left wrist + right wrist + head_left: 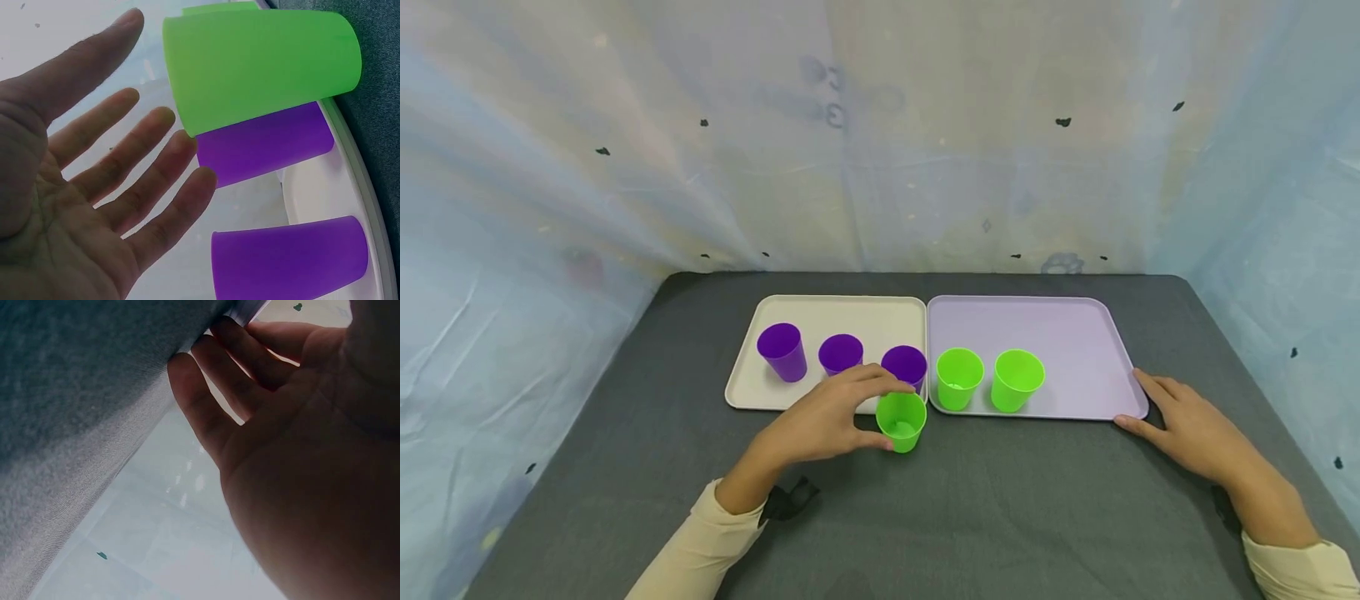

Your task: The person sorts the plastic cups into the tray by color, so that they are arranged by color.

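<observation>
In the head view my left hand (827, 412) is at a green cup (902, 423) that stands on the cloth just in front of the cream tray (880, 310). Its thumb and fingers are spread to either side of the cup's rim. The left wrist view shows the palm of that hand, fingers extended and thumb apart from the green cup (262, 69). Behind it are purple cups (290, 259). My right hand (1191, 429) rests at the near right corner of the lilac tray (1075, 358), fingers loosely extended, fingertips right at its edge.
A row of purple cups (784, 354) stands on the cream tray. Two green cups (1017, 383) stand on the lilac tray's near left part. The trays sit side by side on a dark grey cloth (1000, 508). Pale sheeting (925, 150) hangs behind and at both sides.
</observation>
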The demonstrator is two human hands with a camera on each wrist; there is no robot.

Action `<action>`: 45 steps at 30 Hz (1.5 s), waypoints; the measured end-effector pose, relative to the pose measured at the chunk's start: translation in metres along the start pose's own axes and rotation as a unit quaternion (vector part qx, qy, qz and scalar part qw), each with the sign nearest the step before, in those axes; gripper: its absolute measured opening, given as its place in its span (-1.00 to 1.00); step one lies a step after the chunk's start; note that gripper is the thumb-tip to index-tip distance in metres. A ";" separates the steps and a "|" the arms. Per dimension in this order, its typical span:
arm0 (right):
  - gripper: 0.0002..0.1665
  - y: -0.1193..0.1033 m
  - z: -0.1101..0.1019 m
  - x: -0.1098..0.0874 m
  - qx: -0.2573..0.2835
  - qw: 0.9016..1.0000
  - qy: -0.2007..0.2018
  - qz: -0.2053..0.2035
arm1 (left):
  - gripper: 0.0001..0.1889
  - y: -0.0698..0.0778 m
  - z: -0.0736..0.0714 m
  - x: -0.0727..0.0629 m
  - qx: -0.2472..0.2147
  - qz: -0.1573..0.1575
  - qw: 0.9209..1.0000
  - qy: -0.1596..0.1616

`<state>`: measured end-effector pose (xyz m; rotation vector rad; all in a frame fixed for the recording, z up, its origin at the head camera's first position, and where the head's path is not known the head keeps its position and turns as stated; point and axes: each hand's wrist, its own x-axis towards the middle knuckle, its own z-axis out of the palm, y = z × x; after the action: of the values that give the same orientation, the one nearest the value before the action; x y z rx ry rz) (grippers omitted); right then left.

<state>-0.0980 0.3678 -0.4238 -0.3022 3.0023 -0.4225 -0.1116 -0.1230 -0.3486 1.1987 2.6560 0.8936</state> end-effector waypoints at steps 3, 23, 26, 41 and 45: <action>0.09 -0.001 0.000 0.000 -0.002 1.000 -0.001 0.002 | -0.32 -0.001 0.002 0.000 -0.008 0.002 1.000 -0.005; 0.05 0.002 0.003 0.000 0.003 1.000 0.021 -0.017 | -0.13 -0.008 0.007 0.004 0.010 -0.049 0.996 -0.074; 0.06 0.002 0.003 -0.001 0.006 1.000 0.018 -0.014 | -0.15 -0.012 0.008 0.005 0.006 -0.055 0.995 -0.086; 0.09 0.001 0.001 0.001 -0.005 1.000 -0.001 -0.001 | -0.25 -0.014 -0.002 0.003 -0.084 -0.036 0.995 -0.034; 0.09 0.001 0.002 0.000 -0.004 1.000 0.000 -0.001 | -0.26 -0.013 -0.005 0.002 -0.115 -0.037 0.993 -0.010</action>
<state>-0.0976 0.3682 -0.4259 -0.3047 3.0056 -0.4102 -0.1229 -0.1310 -0.3513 1.0422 2.4802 1.1309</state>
